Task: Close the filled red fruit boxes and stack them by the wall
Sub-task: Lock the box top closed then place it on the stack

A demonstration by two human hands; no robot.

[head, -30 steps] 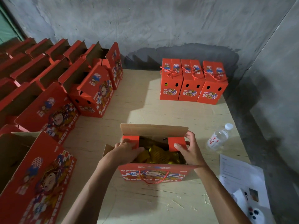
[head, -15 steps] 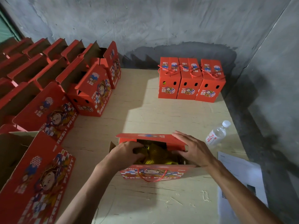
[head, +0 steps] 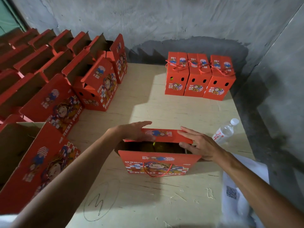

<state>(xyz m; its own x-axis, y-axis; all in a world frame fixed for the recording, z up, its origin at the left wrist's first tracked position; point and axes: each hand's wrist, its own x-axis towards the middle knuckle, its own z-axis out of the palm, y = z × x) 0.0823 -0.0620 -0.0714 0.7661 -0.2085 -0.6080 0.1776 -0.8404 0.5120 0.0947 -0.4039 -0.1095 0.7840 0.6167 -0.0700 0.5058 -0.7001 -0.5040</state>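
- Grey concrete walls point(head: 164, 18) are meeting in a corner behind a pale wooden table point(head: 148, 104).
- Near the table's 6 o'clock edge a red box point(head: 158, 163) is standing with its top partly open, its rear flap point(head: 164, 135) lying nearly flat over the opening.
- From 7 o'clock the left hand point(head: 133, 130) is reaching in, fingers straight and together, pressing flat on the flap's left end; it is gripping nothing.
- From 5 o'clock the right hand point(head: 199, 145) is resting on the flap's right end, fingers straight and spread, thumb at the flap's edge.
- At 1 o'clock three closed boxes point(head: 199, 78) are standing side by side by the wall.
- At 9 to 11 o'clock open boxes point(head: 69, 76) are standing in rows.
- At 3 o'clock a bottle point(head: 226, 130) is lying beside the right hand.
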